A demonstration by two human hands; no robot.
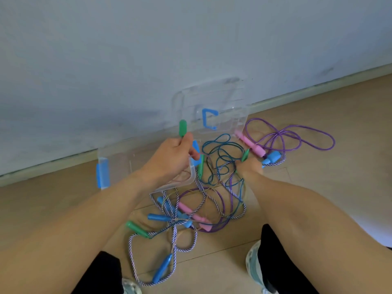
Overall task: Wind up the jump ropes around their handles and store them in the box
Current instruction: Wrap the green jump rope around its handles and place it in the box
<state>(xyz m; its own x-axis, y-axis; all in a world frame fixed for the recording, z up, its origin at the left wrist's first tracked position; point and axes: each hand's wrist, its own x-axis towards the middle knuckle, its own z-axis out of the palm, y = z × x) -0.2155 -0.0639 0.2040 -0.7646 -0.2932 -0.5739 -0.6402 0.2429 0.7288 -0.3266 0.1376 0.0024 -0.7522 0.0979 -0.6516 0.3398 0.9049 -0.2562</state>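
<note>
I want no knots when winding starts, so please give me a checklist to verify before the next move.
1. Left hand grips a green handle: ok.
2. Right hand grips the second green handle: ok.
3. Teal rope free of the other ropes: not ok, it crosses the striped rope.
4. Clear box open: ok.
5. Lid out of the way: ok, it leans on the wall.
6. Both handles on one rope: cannot tell.
</note>
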